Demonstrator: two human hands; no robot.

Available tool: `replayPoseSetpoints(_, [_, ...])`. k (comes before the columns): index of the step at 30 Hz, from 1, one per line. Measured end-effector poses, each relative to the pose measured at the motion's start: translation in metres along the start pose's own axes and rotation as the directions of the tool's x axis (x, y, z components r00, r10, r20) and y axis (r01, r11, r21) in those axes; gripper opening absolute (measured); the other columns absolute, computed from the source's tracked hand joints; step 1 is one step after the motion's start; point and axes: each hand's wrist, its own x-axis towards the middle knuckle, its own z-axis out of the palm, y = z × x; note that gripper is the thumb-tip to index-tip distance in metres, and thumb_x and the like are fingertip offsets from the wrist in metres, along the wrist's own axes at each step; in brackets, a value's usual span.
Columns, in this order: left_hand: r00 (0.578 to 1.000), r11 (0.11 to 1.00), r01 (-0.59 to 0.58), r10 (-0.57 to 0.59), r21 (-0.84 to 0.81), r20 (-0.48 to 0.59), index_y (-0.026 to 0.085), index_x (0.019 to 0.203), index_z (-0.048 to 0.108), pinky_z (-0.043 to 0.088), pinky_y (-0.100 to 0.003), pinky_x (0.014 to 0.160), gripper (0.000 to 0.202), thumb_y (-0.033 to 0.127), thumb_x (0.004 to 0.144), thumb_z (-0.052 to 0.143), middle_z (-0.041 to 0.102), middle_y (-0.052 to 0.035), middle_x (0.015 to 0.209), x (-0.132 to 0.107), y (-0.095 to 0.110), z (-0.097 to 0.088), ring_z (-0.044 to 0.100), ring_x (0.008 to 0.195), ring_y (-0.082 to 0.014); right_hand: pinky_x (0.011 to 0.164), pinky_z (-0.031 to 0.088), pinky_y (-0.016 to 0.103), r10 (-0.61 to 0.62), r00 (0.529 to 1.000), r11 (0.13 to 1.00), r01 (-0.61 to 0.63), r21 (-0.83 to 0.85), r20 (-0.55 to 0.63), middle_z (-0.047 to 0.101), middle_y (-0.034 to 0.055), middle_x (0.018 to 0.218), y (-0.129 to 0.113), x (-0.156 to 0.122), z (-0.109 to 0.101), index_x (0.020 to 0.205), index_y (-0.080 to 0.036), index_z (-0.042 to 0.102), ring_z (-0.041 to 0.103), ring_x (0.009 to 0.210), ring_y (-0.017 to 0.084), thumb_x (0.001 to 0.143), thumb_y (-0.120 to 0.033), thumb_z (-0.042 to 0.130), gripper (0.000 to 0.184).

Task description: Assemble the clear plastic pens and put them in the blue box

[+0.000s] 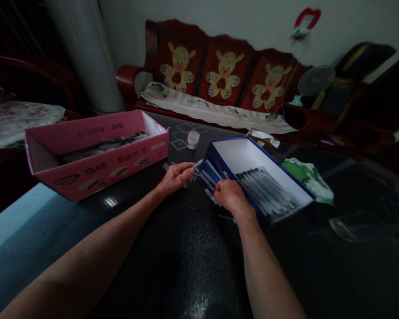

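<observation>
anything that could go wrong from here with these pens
Possibly a few things:
1. The thin dark rod lies loose on the table close to the right wrist, so a sweep of the right hand might knock it away.
2. The slim pale piece at the left hand's fingertips could slip and mix with the loose pen parts below.
3. Those parts lie uncontained beside the blue box and may scatter if brushed.

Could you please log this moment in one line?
left hand: pinching pen-like piece; right hand: at loose pens; blue box: pen row inside; pink box: left
</observation>
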Motion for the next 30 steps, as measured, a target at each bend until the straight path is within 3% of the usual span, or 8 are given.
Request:
replayPoseSetpoints(6, [0.999, 0.995, -0.018, 0.013, 0.101, 0.048, 0.014, 0.106, 0.067, 0.033, -0.016, 0.045, 0.033, 0.038, 0.087, 0.054, 0.055, 0.0016, 0.060, -0.003, 0.000, 0.000, 0.043, 0.050, -0.0071, 0.066, 0.050, 0.031, -0.088, 0.981, 0.971, 0.123, 0.204, -0.173, 0.071, 0.0065, 0.067, 0.010, 0.000, -0.008, 0.065, -0.020, 0.070, 0.067, 0.068, 0.021, 0.069, -0.011, 0.060, 0.014])
replayPoseSetpoints(10, [0.994, 0.983, -0.075, 0.060, 0.169, 0.093, 0.015, 0.105, 0.068, 0.035, -0.017, 0.050, 0.031, 0.036, 0.087, 0.053, 0.057, 0.0009, 0.063, -0.005, 0.000, 0.000, 0.047, 0.054, -0.0084, 0.063, 0.050, 0.027, -0.155, 0.954, 0.810, 0.271, 0.520, -0.255, 0.071, 0.0029, 0.074, 0.018, 0.001, -0.005, 0.084, -0.020, 0.070, 0.066, 0.066, 0.016, 0.072, -0.017, 0.058, 0.017])
replayPoseSetpoints(13, [0.987, 0.976, -0.116, 0.091, 0.187, 0.136, 0.015, 0.104, 0.069, 0.038, -0.018, 0.054, 0.031, 0.035, 0.088, 0.052, 0.060, -0.0004, 0.068, -0.005, 0.000, 0.000, 0.050, 0.058, -0.0092, 0.070, 0.051, 0.028, -0.199, 0.940, 0.709, 0.332, 0.622, -0.276, 0.073, 0.0040, 0.084, 0.018, 0.004, -0.001, 0.095, -0.020, 0.069, 0.067, 0.074, 0.016, 0.076, -0.021, 0.057, 0.023])
replayPoseSetpoints(21, [0.980, 0.981, -0.113, 0.084, 0.159, 0.182, 0.016, 0.105, 0.071, 0.036, -0.018, 0.052, 0.030, 0.034, 0.085, 0.056, 0.064, -0.0020, 0.072, -0.006, -0.001, 0.001, 0.049, 0.059, -0.0105, 0.075, 0.052, 0.030, -0.162, 0.906, 0.724, 0.378, 0.577, -0.390, 0.072, 0.0059, 0.090, 0.012, 0.007, 0.001, 0.095, -0.019, 0.069, 0.067, 0.079, 0.017, 0.078, -0.019, 0.055, 0.022])
replayPoseSetpoints(30, [0.973, 0.974, -0.135, 0.095, 0.184, 0.209, 0.017, 0.106, 0.071, 0.038, -0.020, 0.057, 0.030, 0.033, 0.086, 0.055, 0.066, -0.0031, 0.077, -0.006, 0.002, 0.000, 0.052, 0.061, -0.0116, 0.074, 0.050, 0.028, -0.228, 0.869, 0.756, 0.442, 0.483, -0.439, 0.069, 0.0048, 0.089, 0.008, 0.005, -0.002, 0.092, -0.020, 0.070, 0.065, 0.076, 0.015, 0.080, -0.018, 0.055, 0.020])
